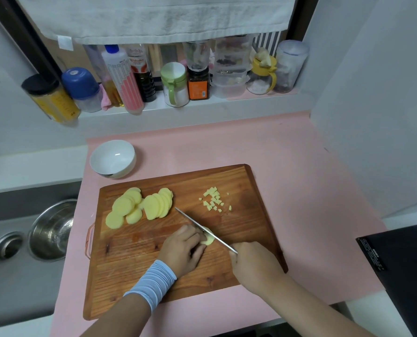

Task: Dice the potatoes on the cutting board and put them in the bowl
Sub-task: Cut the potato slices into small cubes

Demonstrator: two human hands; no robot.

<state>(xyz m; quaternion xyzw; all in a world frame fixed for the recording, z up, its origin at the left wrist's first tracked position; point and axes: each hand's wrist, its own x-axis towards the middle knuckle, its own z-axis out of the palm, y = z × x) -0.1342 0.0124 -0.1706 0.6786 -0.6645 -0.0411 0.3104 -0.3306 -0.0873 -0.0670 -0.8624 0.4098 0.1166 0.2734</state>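
Observation:
A wooden cutting board [239, 183] lies on the pink counter. Round potato slices [139, 206] are fanned out on its far left part. A small heap of potato dice [213, 199] sits on its far right part. My left hand [184, 248] holds down a potato piece [208, 239] with curled fingers in the middle of the board. My right hand [252, 263] grips the handle of a knife [197, 223], whose thin blade lies across that piece and points up-left. An empty white bowl [112, 158] stands on the counter beyond the board's far left corner.
A steel bowl [52, 231] sits in the sink [7, 246] at the left. Several bottles and jars [175, 83] line the ledge at the back. A black appliance [401, 271] stands at the right edge. White walls close in the right side.

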